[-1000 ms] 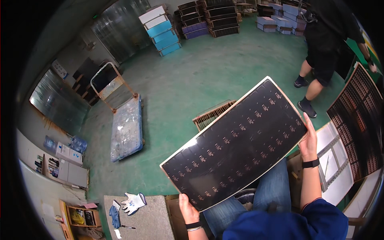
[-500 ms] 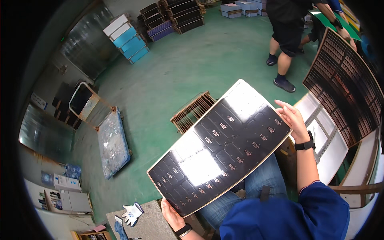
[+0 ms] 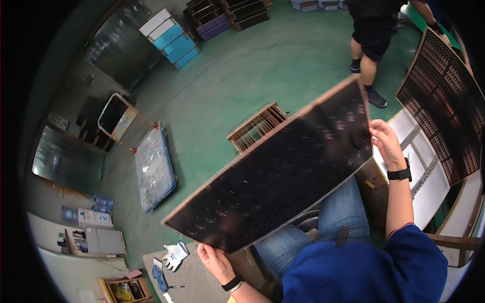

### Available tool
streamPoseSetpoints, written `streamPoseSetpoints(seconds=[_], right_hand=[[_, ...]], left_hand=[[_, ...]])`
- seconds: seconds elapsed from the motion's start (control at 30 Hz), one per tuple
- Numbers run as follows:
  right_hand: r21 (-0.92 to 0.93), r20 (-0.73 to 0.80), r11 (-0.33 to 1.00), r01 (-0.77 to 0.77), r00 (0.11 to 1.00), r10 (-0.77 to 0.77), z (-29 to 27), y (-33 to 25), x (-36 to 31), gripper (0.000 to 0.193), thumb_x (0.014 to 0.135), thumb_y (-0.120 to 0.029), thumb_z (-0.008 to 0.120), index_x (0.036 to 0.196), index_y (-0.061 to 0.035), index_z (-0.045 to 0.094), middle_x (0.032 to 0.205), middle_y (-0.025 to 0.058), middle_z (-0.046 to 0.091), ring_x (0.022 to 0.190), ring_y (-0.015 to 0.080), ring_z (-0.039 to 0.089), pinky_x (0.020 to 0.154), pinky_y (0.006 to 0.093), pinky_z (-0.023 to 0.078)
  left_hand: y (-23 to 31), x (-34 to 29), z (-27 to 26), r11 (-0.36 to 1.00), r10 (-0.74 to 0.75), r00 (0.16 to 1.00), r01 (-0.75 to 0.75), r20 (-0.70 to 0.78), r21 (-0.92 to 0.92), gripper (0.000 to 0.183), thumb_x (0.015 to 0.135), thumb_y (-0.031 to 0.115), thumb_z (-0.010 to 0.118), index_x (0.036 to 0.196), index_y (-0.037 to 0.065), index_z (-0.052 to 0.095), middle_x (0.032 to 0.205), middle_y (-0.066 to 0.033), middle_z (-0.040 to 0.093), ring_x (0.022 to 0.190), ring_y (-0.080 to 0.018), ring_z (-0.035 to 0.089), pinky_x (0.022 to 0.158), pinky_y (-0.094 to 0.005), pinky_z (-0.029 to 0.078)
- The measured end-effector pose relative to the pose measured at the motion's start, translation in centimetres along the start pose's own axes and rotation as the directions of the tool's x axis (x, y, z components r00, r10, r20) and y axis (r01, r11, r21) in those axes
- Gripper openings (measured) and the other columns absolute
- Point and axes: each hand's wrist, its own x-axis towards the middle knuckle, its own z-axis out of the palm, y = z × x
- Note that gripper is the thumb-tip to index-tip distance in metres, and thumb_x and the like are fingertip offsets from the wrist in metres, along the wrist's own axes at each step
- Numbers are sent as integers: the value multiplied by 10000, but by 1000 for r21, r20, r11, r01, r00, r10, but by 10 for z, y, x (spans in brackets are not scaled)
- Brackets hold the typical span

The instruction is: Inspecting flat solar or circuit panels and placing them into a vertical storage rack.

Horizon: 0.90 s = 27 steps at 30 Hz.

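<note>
A large dark panel (image 3: 283, 171) with a pale edge and rows of small copper-coloured marks spans the space above my lap, tilted. Its near-left end is pinched in my left hand (image 3: 216, 262). At the opposite, right-hand end, my right hand (image 3: 388, 144) grips the short edge between thumb and fingers. Each wrist carries a black band. Below the panel are my legs in jeans (image 3: 343, 207).
A low slatted wooden rack (image 3: 257, 126) stands on the green floor beyond the panel. White work gloves (image 3: 175, 255) lie on a grey board (image 3: 202, 278). A flat trolley (image 3: 154, 166) stands left. A second patterned panel (image 3: 444, 106) leans at right, near another person (image 3: 374, 40).
The panel has tipped, so its bright reflections are gone and its face looks darker and narrower. Both hands keep their hold. The view has shifted slightly.
</note>
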Motion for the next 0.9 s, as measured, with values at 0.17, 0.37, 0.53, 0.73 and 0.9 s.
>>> streamPoseSetpoints(seconds=[0.17, 0.37, 0.53, 0.73, 0.9], right_hand=[[460, 179, 846, 271, 904, -387, -68, 77, 46, 117, 885, -142, 580, 972, -70, 553, 1159, 86, 567, 1078, 200, 527, 943, 337, 437], [751, 239, 589, -299, 954, 181, -16, 49, 23, 433, 891, -353, 512, 1151, -9, 559, 1024, 181, 639, 898, 272, 648, 719, 381, 562], [705, 382, 656, -271, 924, -29, 1, 34, 16, 386, 945, -344, 490, 1172, -36, 544, 1021, 130, 639, 877, 210, 648, 744, 322, 565], [724, -62, 688, 51, 998, -10, 21, 36, 6, 372, 939, -355, 501, 1137, -46, 565, 988, 115, 648, 845, 193, 651, 716, 313, 567], [672, -301, 718, 181, 953, 41, 34, 35, -1, 362, 935, -364, 511, 1109, -55, 583, 961, 103, 655, 818, 178, 654, 693, 305, 569]], left_hand=[[-14, 12, 9, 999, 31, 996, -33, 83, 17, 125, 896, 74, 535, 1015, 47, 561, 1360, -125, 442, 1202, -252, 468, 1031, -399, 373], [-15, -5, 19, 985, -172, 985, 172, -5, -9, 253, 866, 44, 612, 1106, 76, 538, 1120, -79, 599, 1007, -183, 597, 845, -297, 529], [-15, -5, 17, 952, -250, 966, 258, 70, -167, 221, 896, 20, 542, 1116, 38, 538, 1135, -112, 597, 1005, -202, 605, 854, -325, 529], [-16, -6, 16, 939, -251, 962, 268, 104, -215, 208, 931, 41, 484, 1126, -16, 526, 1117, -141, 601, 994, -192, 607, 889, -310, 503], [-18, -7, 16, 954, -254, 964, 263, 79, -147, 230, 930, 45, 479, 1154, 3, 510, 1152, -146, 584, 1028, -213, 594, 892, -332, 507]])
